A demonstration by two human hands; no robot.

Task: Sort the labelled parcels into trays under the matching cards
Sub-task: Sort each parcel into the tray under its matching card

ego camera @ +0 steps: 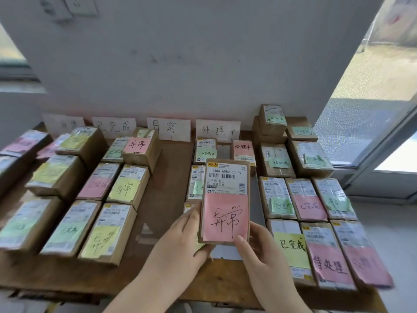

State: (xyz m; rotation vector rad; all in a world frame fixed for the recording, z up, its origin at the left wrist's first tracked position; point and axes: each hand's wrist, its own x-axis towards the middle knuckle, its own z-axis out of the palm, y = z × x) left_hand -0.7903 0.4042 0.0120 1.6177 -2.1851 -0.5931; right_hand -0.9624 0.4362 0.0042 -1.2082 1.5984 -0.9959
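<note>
A brown parcel with a shipping label and a pink note reading 异常 is held up above the table, in the centre of the head view. My left hand grips its left edge and lower corner. My right hand holds its bottom right corner with the thumb on the pink note. Against the wall stand white cards: 已完成, 异常 and 处理中. A further card at the far left is too blurred to read.
Many labelled parcels lie in rows on the wooden table: several at left, several at right, a stack at back right. A bare strip of table runs below the 异常 card. A glass door is at right.
</note>
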